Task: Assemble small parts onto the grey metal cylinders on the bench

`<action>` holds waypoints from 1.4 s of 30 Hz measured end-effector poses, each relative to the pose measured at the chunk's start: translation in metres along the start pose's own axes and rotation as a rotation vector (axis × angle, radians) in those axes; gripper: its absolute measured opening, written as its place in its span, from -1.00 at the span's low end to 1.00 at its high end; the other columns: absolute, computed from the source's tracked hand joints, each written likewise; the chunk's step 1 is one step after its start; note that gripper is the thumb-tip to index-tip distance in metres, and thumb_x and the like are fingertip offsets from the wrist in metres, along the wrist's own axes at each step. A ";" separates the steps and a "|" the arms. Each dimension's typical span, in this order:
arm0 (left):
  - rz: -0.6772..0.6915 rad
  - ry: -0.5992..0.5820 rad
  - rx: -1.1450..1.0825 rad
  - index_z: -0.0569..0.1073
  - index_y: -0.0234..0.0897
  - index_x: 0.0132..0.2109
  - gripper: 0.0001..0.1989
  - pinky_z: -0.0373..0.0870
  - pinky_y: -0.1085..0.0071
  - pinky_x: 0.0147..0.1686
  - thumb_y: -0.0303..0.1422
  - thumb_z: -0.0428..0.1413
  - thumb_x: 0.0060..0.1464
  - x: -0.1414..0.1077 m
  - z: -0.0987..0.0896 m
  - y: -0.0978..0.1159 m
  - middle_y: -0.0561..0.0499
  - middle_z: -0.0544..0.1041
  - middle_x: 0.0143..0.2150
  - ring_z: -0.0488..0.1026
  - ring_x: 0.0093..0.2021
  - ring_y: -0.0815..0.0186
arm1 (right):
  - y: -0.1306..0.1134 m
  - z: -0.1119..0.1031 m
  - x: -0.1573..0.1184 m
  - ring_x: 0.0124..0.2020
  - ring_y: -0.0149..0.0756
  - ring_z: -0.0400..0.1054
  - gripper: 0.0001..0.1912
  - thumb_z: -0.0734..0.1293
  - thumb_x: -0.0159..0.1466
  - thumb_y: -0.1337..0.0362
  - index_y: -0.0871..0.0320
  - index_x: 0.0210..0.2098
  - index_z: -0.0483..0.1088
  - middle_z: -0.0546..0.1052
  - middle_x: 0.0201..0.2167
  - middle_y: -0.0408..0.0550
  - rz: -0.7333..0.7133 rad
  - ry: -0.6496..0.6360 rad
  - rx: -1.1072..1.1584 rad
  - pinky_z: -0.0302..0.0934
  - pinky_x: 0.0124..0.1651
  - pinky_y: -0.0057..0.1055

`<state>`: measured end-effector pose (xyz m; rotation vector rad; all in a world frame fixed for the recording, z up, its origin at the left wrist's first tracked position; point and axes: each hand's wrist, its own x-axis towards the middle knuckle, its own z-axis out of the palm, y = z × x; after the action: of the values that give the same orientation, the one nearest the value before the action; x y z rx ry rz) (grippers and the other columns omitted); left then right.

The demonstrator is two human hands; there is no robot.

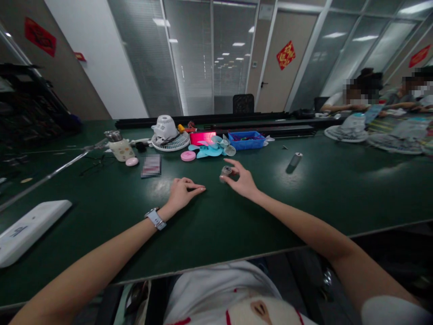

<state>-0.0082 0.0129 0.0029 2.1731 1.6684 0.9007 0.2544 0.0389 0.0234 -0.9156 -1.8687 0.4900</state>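
Near the middle of the green table (216, 230), my right hand (242, 179) is closed round a small clear, greyish cylindrical object (225, 174), thumb on the near side and a finger behind it. My left hand (183, 192) rests low over the table to the left, its thumb and index fingertips pressed together. Whatever may be between those fingertips is too small to make out. A watch is on my left wrist. To the right, a silver cylinder (297, 159) stands apart from both hands.
Behind my hands are blue fan blades (210, 149), a pink round piece (188, 156), a blue basket (246, 143) and a white fan (165, 127). A bottle (120, 149) stands at left, a white device (32, 230) nearer. People sit at far right.
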 end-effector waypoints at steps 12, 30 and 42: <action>-0.120 0.276 -0.149 0.51 -0.24 0.02 -0.63 0.27 0.12 0.01 -0.13 0.03 0.22 0.003 0.003 0.001 -0.09 0.53 -0.19 0.41 -0.11 0.13 | 0.130 -0.142 0.022 -0.05 0.11 0.45 -0.30 0.37 0.17 0.21 0.18 0.27 0.17 0.56 -0.10 0.19 0.570 0.448 -0.692 0.24 0.06 0.06; -0.177 0.323 -0.277 0.40 -0.28 -0.09 -0.74 0.38 0.20 -0.10 -0.22 0.08 0.14 0.003 0.009 -0.002 -0.08 0.49 -0.20 0.44 -0.15 0.17 | -0.025 0.067 -0.013 0.17 -0.20 0.38 -0.68 0.26 0.36 0.35 0.06 0.06 0.51 0.54 0.07 -0.01 -0.347 -0.555 -0.164 0.18 0.27 -0.14; -0.170 0.291 -0.252 0.41 -0.27 -0.08 -0.70 0.39 0.18 -0.13 -0.18 0.07 0.13 0.005 0.009 -0.006 -0.09 0.50 -0.19 0.44 -0.14 0.14 | 0.064 -0.076 0.031 -0.13 -0.19 0.54 -0.74 0.35 0.23 0.29 0.09 -0.10 0.57 0.63 -0.13 -0.07 -0.028 0.266 -0.250 0.38 0.06 -0.16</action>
<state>-0.0066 0.0211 -0.0062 1.7733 1.7233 1.3464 0.3387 0.1001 0.0334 -1.0616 -1.7184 0.1093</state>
